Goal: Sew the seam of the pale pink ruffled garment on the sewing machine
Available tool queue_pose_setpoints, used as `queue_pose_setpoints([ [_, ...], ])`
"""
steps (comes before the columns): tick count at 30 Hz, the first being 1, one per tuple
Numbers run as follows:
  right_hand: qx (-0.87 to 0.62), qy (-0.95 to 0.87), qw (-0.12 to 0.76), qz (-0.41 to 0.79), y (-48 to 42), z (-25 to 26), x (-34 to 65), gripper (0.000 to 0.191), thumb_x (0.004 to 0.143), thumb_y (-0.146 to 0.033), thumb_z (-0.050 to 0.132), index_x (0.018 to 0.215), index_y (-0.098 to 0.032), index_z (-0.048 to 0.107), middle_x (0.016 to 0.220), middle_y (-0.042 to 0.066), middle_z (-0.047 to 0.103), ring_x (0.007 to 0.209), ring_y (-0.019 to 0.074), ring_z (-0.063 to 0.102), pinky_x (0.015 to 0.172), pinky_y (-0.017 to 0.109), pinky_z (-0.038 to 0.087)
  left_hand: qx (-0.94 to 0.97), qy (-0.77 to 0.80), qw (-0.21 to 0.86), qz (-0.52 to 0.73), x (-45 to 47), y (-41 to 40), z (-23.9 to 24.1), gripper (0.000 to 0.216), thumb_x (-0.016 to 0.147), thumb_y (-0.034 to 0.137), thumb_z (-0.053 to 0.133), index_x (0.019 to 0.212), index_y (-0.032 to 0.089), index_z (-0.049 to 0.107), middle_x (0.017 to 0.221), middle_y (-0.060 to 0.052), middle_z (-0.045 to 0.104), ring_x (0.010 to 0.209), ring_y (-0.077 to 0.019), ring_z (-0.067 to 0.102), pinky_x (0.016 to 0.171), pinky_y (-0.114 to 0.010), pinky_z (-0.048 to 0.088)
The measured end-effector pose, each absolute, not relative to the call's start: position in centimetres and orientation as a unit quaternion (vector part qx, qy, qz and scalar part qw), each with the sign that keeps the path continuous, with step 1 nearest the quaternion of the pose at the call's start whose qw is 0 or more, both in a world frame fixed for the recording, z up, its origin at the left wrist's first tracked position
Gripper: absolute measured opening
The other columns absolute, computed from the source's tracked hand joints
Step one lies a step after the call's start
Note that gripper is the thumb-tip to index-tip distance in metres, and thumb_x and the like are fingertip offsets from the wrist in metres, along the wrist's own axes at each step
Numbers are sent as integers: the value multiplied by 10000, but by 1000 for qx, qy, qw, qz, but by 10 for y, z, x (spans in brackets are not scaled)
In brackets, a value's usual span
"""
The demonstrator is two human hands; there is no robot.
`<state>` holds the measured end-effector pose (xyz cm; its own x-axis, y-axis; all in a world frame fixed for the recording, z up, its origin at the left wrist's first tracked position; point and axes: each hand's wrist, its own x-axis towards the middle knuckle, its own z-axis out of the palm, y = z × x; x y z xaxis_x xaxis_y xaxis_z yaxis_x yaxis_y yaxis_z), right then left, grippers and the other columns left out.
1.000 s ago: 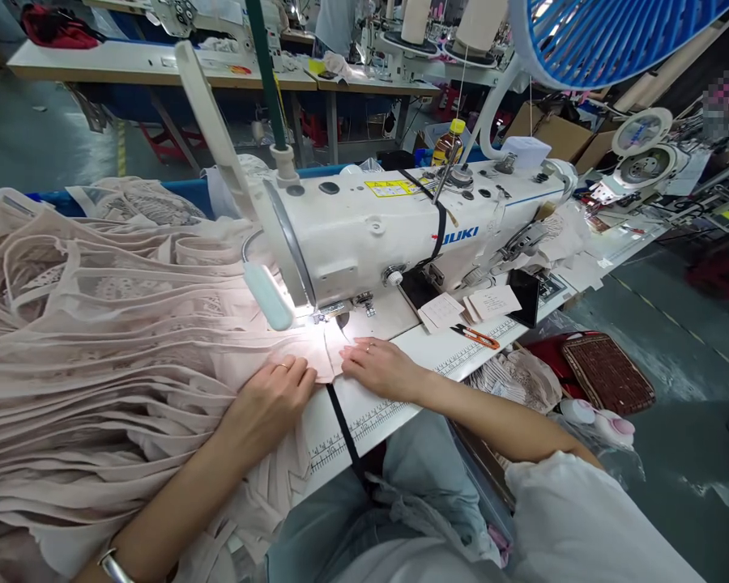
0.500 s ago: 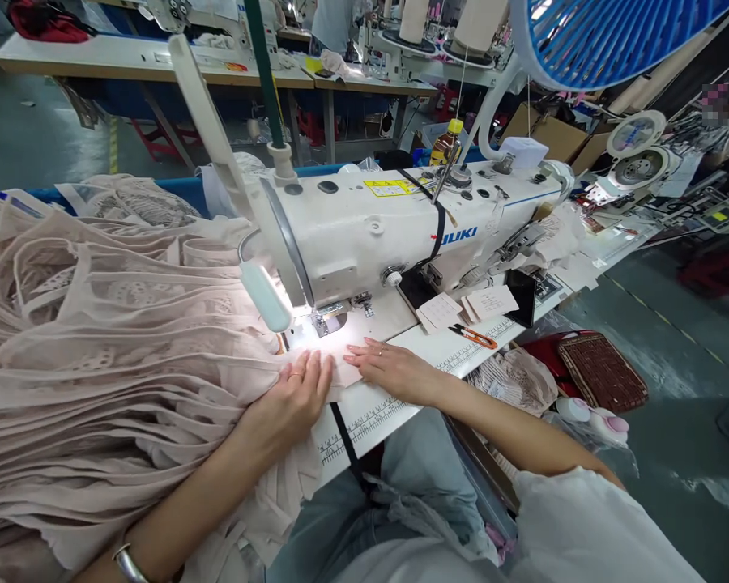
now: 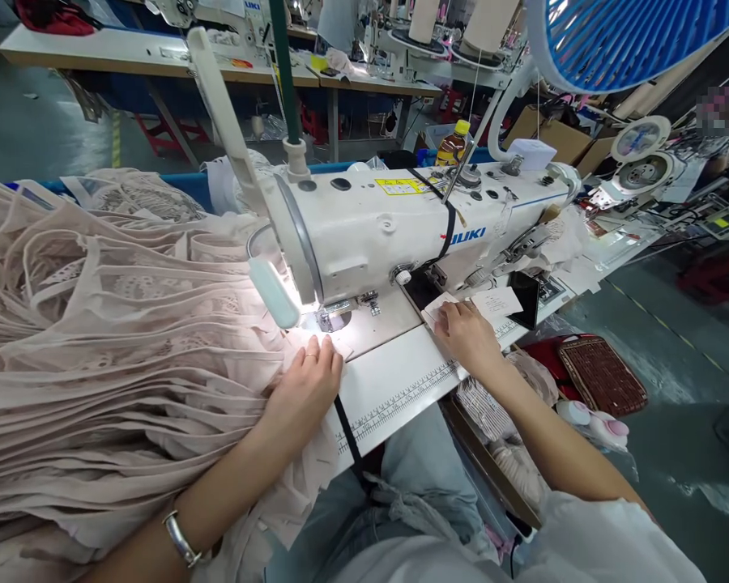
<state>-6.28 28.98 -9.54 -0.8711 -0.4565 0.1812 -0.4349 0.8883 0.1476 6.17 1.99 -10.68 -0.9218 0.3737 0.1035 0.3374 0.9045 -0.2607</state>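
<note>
My left hand (image 3: pixel 309 372) lies with its fingers stretched out on the edge of a pale pink garment piece (image 3: pixel 340 346), just in front of the presser foot (image 3: pixel 326 320) of a white sewing machine (image 3: pixel 358 231). Further right, the fingers of my right hand (image 3: pixel 469 334) close on a small paper label (image 3: pixel 436 309) from a short stack. Beside them lies another stack of printed labels (image 3: pixel 496 302). The orange thread snips seen earlier are hidden by my right hand.
A large heap of pale pink garments (image 3: pixel 127 340) covers the left side. A dark phone-like slab (image 3: pixel 524 298) lies past the labels. Ruler marks run along the white table edge (image 3: pixel 394 401). A blue fan (image 3: pixel 644 40) hangs upper right; a bottle (image 3: pixel 453 146) stands behind the machine.
My right hand has left the fabric and moved right onto the labels, covering the orange snips. My left hand stays on the garment by the presser foot.
</note>
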Motion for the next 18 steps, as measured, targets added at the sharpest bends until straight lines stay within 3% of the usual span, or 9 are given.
queue_pose_setpoints([
  [6, 197, -971, 78, -109, 277, -86, -59, 182, 966, -147, 465, 964, -91, 638, 865, 194, 704, 853, 294, 657, 655, 332, 479, -232, -957, 137, 111, 58, -8, -121, 475, 874, -28, 365, 1230, 20, 676, 1271, -223, 676, 1233, -317, 617, 1069, -437, 491],
  [11, 200, -968, 120, -95, 279, -82, -64, 207, 938, -109, 467, 919, -110, 673, 877, 173, 703, 855, 275, 640, 663, 327, 471, -216, -964, 132, 79, 60, -14, -123, 522, 867, -28, 362, 1305, 32, 640, 1357, -189, 649, 1286, -310, 591, 1075, -425, 493],
  [15, 193, -942, 274, -3, 278, -70, -57, 294, 984, -190, 445, 919, -147, 728, 884, 156, 687, 895, 294, 629, 717, 381, 473, -193, -972, 127, 49, 61, -8, -126, 535, 892, -34, 339, 1346, 60, 607, 1404, -173, 620, 1349, -291, 547, 1093, -418, 481],
  [18, 252, -921, 254, 153, 262, -69, -45, 328, 1027, -310, 434, 995, -184, 735, 746, 85, 671, 756, 240, 640, 741, 376, 487, -219, -966, 124, 64, 63, 3, -131, 523, 910, -26, 317, 1347, 41, 598, 1401, -209, 612, 1350, -311, 551, 1103, -447, 476],
])
